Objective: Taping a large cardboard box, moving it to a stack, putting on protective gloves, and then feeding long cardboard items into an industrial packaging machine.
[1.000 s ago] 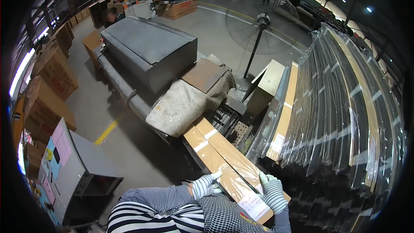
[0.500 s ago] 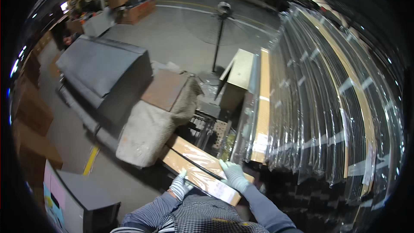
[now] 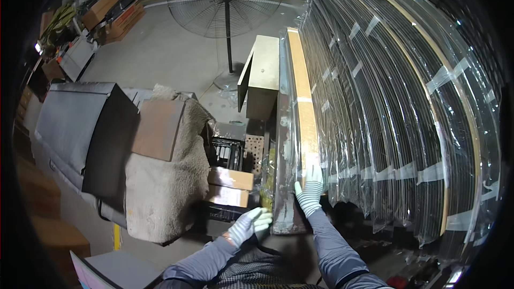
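My right hand [image 3: 310, 191], in a striped, pale-palmed glove, is at the near end of a long, narrow tan carton [image 3: 305, 112] wrapped in clear film. Its thumb lies on the left side and its fingers over the end. My left hand [image 3: 249, 228], gloved alike, hovers with fingers apart and nothing in it. Just beyond it, two film-wrapped tan cardboard pieces [image 3: 230, 187] lie side by side on a black slotted frame [image 3: 227, 152]. The long carton rests along a worn metal ledge [image 3: 289, 211].
Tall film-wrapped dark panels [image 3: 375, 123] stand packed on the right. To the left are a cloth-draped bench [image 3: 166, 192] with a brown board [image 3: 158, 128] and a grey metal box [image 3: 80, 128]. Ahead stand a pale box [image 3: 265, 69] and a pedestal fan [image 3: 227, 32].
Both hands have let go of the film-wrapped cardboard, which now lies on the black frame. My right hand has moved to the long carton; my left has drawn back. The view has turned right.
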Demonstrator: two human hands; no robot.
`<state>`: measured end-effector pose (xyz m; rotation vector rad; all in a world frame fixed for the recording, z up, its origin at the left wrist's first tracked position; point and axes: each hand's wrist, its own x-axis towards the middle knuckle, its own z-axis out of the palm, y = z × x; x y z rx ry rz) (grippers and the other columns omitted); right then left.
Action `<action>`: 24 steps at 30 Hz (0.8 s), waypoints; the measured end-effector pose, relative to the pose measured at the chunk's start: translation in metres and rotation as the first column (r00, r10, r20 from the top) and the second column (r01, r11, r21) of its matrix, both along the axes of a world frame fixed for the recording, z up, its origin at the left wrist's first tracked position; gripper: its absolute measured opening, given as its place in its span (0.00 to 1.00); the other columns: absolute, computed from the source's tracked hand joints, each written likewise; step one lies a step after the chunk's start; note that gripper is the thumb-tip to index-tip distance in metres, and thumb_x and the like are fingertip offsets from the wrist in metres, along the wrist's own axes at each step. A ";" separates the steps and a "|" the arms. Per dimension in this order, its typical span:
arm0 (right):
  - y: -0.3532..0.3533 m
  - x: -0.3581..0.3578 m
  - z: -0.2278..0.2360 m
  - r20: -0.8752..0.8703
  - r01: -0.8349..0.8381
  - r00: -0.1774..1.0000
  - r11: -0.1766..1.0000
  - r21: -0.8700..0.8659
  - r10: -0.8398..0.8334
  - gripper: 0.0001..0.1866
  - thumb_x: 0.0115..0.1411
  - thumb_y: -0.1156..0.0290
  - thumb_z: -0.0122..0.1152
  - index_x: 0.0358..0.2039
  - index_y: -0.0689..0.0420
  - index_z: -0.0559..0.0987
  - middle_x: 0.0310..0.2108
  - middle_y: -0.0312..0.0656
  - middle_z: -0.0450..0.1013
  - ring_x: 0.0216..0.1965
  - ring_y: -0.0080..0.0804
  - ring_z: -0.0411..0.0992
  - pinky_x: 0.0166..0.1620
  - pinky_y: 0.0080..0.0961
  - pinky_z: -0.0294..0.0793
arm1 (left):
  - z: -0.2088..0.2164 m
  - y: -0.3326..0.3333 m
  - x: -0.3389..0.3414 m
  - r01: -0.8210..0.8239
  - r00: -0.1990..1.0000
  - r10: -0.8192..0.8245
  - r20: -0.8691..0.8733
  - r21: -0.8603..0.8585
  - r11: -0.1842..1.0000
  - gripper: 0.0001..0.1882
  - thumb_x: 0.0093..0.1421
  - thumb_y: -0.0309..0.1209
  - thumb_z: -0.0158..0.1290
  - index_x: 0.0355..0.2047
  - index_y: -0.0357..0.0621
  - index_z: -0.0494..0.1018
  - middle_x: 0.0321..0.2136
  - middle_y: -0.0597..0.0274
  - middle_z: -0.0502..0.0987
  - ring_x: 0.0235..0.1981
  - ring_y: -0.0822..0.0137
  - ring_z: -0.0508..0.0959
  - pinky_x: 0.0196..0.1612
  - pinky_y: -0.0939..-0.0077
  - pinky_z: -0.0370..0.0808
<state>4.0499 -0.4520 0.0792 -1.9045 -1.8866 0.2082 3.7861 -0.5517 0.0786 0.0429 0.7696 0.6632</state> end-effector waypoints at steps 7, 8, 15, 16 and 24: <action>0.013 -0.064 0.009 0.048 0.357 0.934 0.933 -0.048 -0.355 0.50 0.45 0.58 0.68 0.66 0.63 0.59 0.68 0.60 0.53 0.67 0.57 0.54 0.66 0.45 0.57 | -0.040 0.136 0.062 0.036 0.941 0.083 -0.329 0.338 0.940 0.29 0.61 0.45 0.60 0.59 0.46 0.68 0.49 0.60 0.76 0.49 0.67 0.76 0.54 0.68 0.71; 0.014 -0.061 0.042 0.008 0.438 0.888 0.839 -0.322 -0.460 0.47 0.47 0.62 0.67 0.66 0.64 0.60 0.64 0.63 0.58 0.63 0.58 0.60 0.65 0.42 0.59 | -0.036 0.152 0.087 0.040 0.951 0.061 -0.303 0.315 0.948 0.34 0.60 0.44 0.61 0.61 0.41 0.66 0.52 0.59 0.74 0.49 0.67 0.75 0.53 0.68 0.71; 0.012 -0.036 0.018 -0.319 0.019 0.946 0.989 -0.145 -0.065 0.37 0.52 0.65 0.64 0.60 0.69 0.66 0.60 0.65 0.63 0.60 0.60 0.63 0.65 0.43 0.60 | -0.091 0.181 0.059 -0.047 0.985 0.108 -0.137 0.391 0.919 0.32 0.57 0.31 0.64 0.61 0.41 0.67 0.49 0.62 0.77 0.49 0.68 0.76 0.52 0.73 0.74; 0.010 0.000 -0.023 0.003 0.108 0.994 0.989 0.101 -0.109 0.40 0.49 0.62 0.68 0.60 0.69 0.67 0.58 0.63 0.65 0.59 0.60 0.63 0.63 0.42 0.63 | -0.095 0.175 0.080 -0.051 0.991 0.094 -0.091 0.396 0.917 0.32 0.57 0.30 0.64 0.61 0.42 0.66 0.49 0.63 0.77 0.49 0.68 0.75 0.52 0.73 0.74; 0.038 -0.073 -0.023 0.003 0.369 0.920 0.866 -0.337 -0.391 0.58 0.44 0.56 0.74 0.69 0.60 0.50 0.60 0.57 0.62 0.54 0.52 0.68 0.58 0.41 0.68 | -0.154 0.126 0.040 0.027 0.834 0.361 -0.417 0.684 0.729 0.36 0.53 0.26 0.65 0.62 0.40 0.64 0.52 0.61 0.74 0.51 0.68 0.74 0.54 0.74 0.73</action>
